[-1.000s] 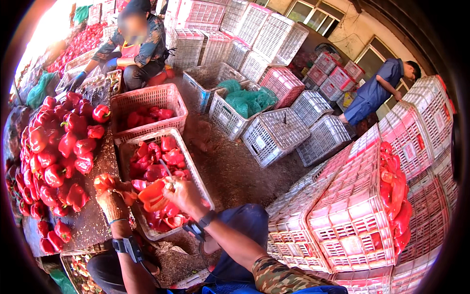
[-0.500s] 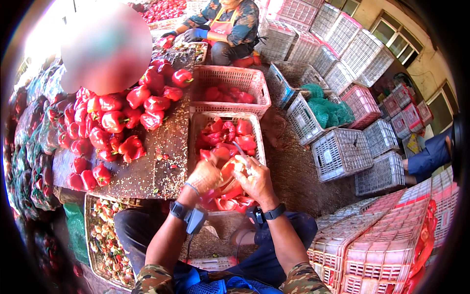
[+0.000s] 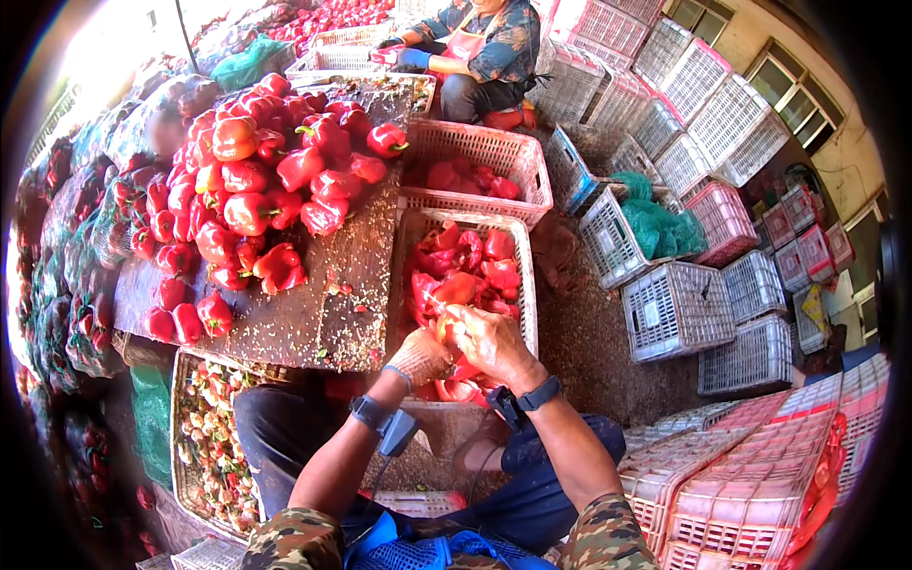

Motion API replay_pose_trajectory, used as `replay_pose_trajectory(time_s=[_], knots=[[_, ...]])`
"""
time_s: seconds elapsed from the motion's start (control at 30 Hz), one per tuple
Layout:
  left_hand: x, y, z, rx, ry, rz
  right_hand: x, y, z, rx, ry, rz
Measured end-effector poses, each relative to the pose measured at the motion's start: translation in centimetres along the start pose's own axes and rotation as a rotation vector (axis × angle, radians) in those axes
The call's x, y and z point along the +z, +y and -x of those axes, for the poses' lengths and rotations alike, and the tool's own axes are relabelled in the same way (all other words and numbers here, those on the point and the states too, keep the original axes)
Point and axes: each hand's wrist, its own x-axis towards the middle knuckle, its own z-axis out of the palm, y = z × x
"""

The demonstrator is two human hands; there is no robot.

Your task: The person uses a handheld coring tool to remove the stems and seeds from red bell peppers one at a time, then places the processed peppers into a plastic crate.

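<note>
I'm working on a red pepper (image 3: 444, 330) just below the centre of the frame, largely hidden where both hands meet above a pale crate (image 3: 525, 275). The fingers of my left hand (image 3: 421, 358) are pinching its near side; those of my right hand (image 3: 489, 344) are curling in against it, but I cannot tell whether they are gripping it or a tool. To handle it well, I'd be wanting the left hold firm but light, since the flesh looks likely to bruise or tear, with the left fingertips clear of anything sharp the right hand may be hiding, and the work low over the crate so that loose bits are dropping onto the red pepper pieces (image 3: 501, 274) inside. Left of the crate, a brown bench (image 3: 294, 323) is carrying a heap of whole peppers (image 3: 245, 213), and pale seeds are littering its right side and front edge. A crate of trimmings (image 3: 218, 432) is sitting at lower left beside a green net (image 3: 150, 418). Beyond my crate, a pinkish crate (image 3: 541, 180) is holding more red pieces, and a co-worker (image 3: 503, 52) is sitting at top centre. Stacked crates (image 3: 731, 119) are filling the upper right, and a dark, dirty floor (image 3: 579, 389) is showing between.
</note>
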Motion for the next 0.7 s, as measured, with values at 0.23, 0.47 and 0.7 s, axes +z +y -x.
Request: replay_pose_trajectory(time_s=[0.23, 0.47, 0.7], knots=[[-1.6, 1.9, -0.5, -0.094, -0.026, 0.008, 2.1, 2.0, 0.3, 0.113, 0.175, -0.16], [0.9, 2.6, 0.9, -0.028, 0.032, 0.003, 4.7, 4.1, 1.9, 0.275, 0.214, -0.415], [7.3, 1.0, 0.8, -0.221, -0.008, 0.091, 0.1, 9.4, 2.6, 0.404, 0.334, -0.371]])
